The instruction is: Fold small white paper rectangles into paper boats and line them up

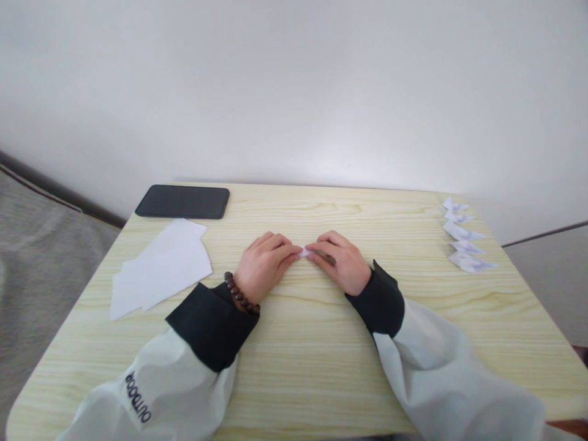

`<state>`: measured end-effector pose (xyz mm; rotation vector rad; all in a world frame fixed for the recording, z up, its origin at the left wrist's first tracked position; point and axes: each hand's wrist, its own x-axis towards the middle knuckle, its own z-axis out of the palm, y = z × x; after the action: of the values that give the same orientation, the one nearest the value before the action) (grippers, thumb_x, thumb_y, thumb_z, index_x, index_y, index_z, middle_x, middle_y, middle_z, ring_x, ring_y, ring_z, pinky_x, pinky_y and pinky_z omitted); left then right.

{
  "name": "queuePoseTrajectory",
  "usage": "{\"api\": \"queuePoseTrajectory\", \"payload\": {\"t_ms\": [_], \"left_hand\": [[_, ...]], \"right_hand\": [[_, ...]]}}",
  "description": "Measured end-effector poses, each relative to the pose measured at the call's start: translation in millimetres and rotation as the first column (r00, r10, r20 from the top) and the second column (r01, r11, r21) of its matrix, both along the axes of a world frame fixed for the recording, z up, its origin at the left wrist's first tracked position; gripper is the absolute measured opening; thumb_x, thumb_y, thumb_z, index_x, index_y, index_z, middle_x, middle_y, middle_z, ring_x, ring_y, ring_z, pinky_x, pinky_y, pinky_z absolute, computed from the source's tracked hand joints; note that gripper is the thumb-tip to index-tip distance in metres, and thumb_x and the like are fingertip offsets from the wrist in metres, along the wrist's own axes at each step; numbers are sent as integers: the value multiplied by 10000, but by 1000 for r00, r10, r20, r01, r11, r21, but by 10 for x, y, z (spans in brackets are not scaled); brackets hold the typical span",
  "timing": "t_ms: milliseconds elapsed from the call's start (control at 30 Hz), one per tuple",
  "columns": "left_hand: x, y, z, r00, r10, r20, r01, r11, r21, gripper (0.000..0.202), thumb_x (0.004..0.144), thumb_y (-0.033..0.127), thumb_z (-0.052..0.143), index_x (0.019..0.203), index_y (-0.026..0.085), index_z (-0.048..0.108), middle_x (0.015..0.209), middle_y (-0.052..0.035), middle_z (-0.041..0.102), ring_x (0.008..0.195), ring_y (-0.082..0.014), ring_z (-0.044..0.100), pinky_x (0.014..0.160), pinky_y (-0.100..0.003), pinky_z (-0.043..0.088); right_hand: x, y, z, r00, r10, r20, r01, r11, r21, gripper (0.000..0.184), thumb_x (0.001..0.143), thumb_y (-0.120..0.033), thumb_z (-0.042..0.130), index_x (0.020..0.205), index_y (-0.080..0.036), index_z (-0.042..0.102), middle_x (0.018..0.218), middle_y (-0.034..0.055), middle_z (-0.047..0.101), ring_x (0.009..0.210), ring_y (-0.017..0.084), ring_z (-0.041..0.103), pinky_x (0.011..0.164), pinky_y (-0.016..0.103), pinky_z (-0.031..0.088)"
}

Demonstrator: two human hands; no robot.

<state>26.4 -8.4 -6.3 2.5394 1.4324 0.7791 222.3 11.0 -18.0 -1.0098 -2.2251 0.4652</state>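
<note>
A small piece of folded white paper [304, 252] lies between my two hands over the middle of the table. My left hand [266, 262], with a dark bead bracelet at the wrist, pinches its left end between thumb and fingers. From the other side my right hand [340, 262] grips the right end in the same way. Only a little of the paper shows; the fingers cover the rest.
Several folded paper figures [465, 231] stand in a row at the table's right side. Loose white paper sheets [160, 269] overlap at the left, below a black phone [184, 202]. A white wall [294, 92] rises behind the wood-grain table [312, 367].
</note>
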Motion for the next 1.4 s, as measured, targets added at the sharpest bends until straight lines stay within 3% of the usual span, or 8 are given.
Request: {"api": "queuePoseTrajectory", "payload": {"t_ms": [200, 400, 667, 967, 1167, 1400], "left_hand": [[28, 16, 15, 1000, 4, -26, 0, 992, 130, 171, 885, 232, 510, 882, 173, 670, 810, -44, 661, 775, -159, 573, 711, -278, 475], [48, -7, 69, 998, -53, 30, 43, 962, 270, 114, 854, 182, 532, 855, 163, 644, 802, -44, 653, 763, -155, 565, 711, -287, 479], [48, -35, 124, 984, -120, 132, 73, 945, 319, 43, 783, 179, 599, 814, 175, 629, 777, -38, 649, 750, -153, 572, 697, -294, 475], [70, -62, 148, 977, -178, 114, 126, 922, 366, 62, 745, 121, 616, 760, 176, 592, 734, -16, 651, 726, -150, 581, 673, -291, 458], [62, -60, 146, 984, -151, 96, 109, 931, 347, 50, 769, 137, 592, 754, 185, 591, 732, -11, 651, 739, -144, 584, 684, -286, 454], [61, -71, 152, 975, -106, 197, 35, 943, 332, 52, 746, 144, 624, 786, 171, 605, 765, -36, 644, 729, -153, 580, 683, -304, 481]], "right_hand": [[9, 22, 37, 999, 48, 21, -49, 998, 40, 219, 924, -268, 459, 933, -169, 654, 846, 58, 634, 794, 150, 599, 731, 266, 501], [-14, -37, 74, 998, 56, -36, -49, 986, 160, 156, 906, -230, 492, 955, -168, 626, 802, 46, 634, 699, 125, 590, 639, 230, 491], [-38, -101, 110, 987, 98, -131, -60, 961, 269, 93, 866, -149, 538, 931, -175, 601, 834, 49, 577, 740, 121, 558, 641, 228, 487], [-9, -114, 132, 991, 104, -87, -74, 954, 289, 49, 836, -176, 574, 879, -181, 596, 821, 39, 546, 723, 121, 552, 615, 237, 478], [-16, -121, 122, 995, 87, -43, -73, 961, 267, 65, 878, -181, 521, 888, -178, 584, 831, 47, 557, 711, 120, 552, 595, 236, 466], [-22, -145, 179, 985, 35, -166, 4, 974, 225, 61, 866, -161, 534, 850, -177, 590, 801, 38, 538, 631, 96, 515, 538, 218, 459]]}}
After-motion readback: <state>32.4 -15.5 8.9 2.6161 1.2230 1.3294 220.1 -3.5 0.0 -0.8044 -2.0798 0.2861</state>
